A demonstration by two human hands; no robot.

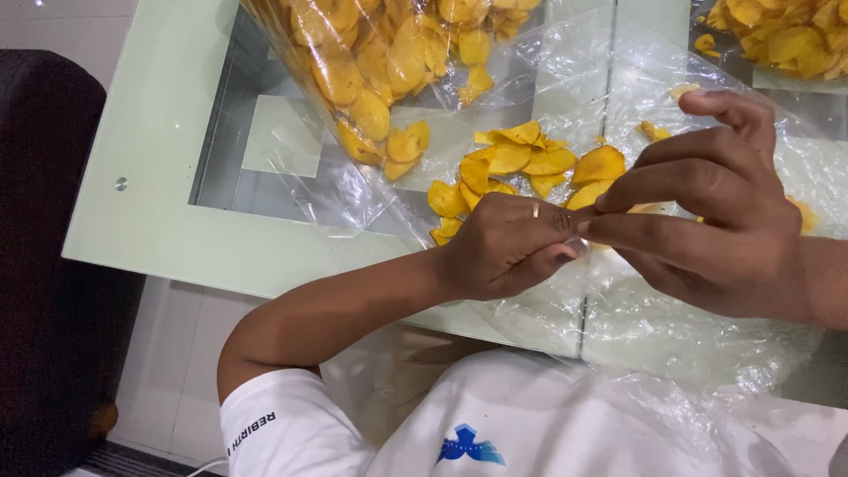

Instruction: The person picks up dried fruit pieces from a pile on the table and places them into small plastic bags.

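Note:
My left hand (508, 246), with a ring on one finger, and my right hand (715, 208) meet over a clear plastic bag (654, 327). The fingertips of both pinch the thin plastic film between them. The bag lies crumpled on the glass table top (150, 177) and hangs over its near edge toward my lap. Just beyond my hands a small heap of yellow chips (517, 163) lies on the plastic sheet.
A large clear bag full of yellow chips (371, 53) stands at the back centre. More chips (786, 35) are piled at the top right. A dark chair (44, 265) stands left of the table. My white shirt (495, 424) fills the bottom.

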